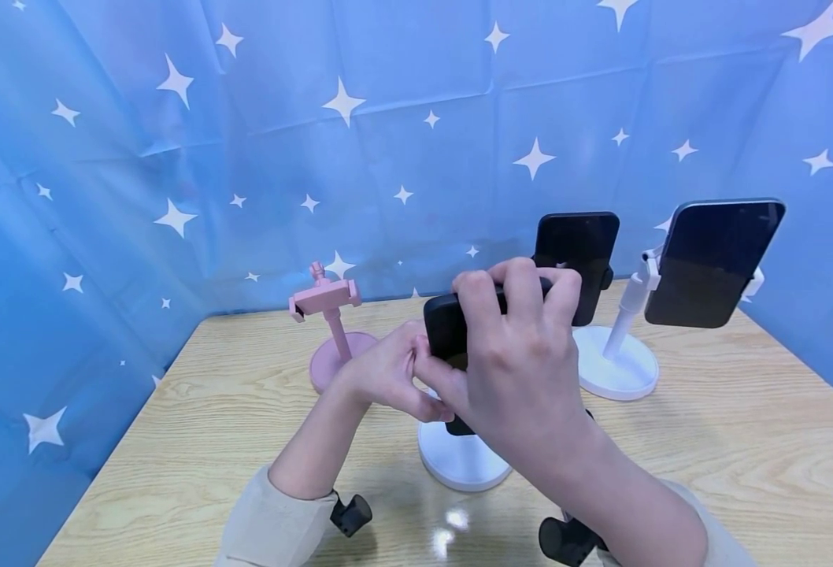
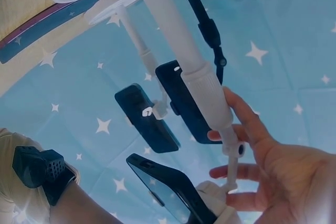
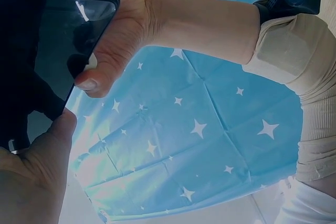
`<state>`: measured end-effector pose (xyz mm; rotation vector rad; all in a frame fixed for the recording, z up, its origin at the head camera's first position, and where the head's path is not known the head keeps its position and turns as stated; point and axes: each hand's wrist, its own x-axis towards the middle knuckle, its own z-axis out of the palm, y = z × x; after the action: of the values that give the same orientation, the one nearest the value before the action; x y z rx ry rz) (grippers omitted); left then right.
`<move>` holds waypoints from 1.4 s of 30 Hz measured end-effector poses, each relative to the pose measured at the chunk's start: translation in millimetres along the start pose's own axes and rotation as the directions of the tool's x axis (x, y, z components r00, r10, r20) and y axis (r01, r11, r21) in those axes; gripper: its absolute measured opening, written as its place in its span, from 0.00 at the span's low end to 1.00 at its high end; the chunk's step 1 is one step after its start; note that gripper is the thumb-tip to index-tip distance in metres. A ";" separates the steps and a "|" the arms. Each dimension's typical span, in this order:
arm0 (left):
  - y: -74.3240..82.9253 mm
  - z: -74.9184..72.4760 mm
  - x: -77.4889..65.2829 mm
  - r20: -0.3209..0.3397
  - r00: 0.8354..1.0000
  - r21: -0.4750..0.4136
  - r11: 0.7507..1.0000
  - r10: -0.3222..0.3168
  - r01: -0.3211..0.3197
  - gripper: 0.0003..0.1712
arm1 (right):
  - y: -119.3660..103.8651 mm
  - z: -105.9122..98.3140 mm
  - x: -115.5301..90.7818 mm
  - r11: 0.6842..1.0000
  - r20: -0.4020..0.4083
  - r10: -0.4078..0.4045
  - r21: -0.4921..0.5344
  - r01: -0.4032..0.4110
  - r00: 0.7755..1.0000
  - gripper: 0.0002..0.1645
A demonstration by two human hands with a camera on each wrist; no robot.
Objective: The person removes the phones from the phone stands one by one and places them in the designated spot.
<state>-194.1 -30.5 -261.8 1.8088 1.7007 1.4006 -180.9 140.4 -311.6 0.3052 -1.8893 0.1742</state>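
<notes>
A dark phone stands tilted at the middle of the table, on a white phone stand with a round base. My right hand reaches over the phone and grips it, fingers across its top edge and thumb along the near side. My left hand is at the phone's left edge. From the left wrist view, its fingers curl around the stand's upper neck and joint, behind the phone. In the right wrist view, the left thumb lies by a white clamp end at the phone's edge.
A pink phone stand is at the back left. Behind my right hand a black phone sits in a dark holder. Another phone is clamped in a white stand at right. A starry blue curtain hangs behind the table.
</notes>
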 end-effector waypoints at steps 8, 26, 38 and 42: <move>0.6 -0.2 0.5 0.002 1.000 -0.001 1.000 -0.005 0.005 0.25 | -13.3 -20.6 11.5 0.999 0.015 -0.034 0.009 0.034 0.999 0.38; -0.4 -2.1 2.2 0.018 0.999 -0.061 0.998 0.030 -0.029 0.21 | 14.2 3.3 -5.3 0.997 0.039 0.013 0.071 -0.016 0.999 0.44; -2.5 -3.1 3.0 0.037 0.997 -0.085 0.995 0.061 -0.058 0.25 | 29.0 19.0 -19.2 0.993 0.026 0.031 0.116 -0.033 0.999 0.44; -3.3 -3.6 2.6 0.033 0.996 -0.082 0.994 0.078 -0.075 0.24 | 33.4 23.9 -23.1 0.990 0.014 0.033 0.135 -0.034 0.999 0.45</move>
<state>-199.3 -28.7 -261.4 1.8615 1.5501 1.4366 -205.2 168.8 -340.3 0.3673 -1.8989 0.3249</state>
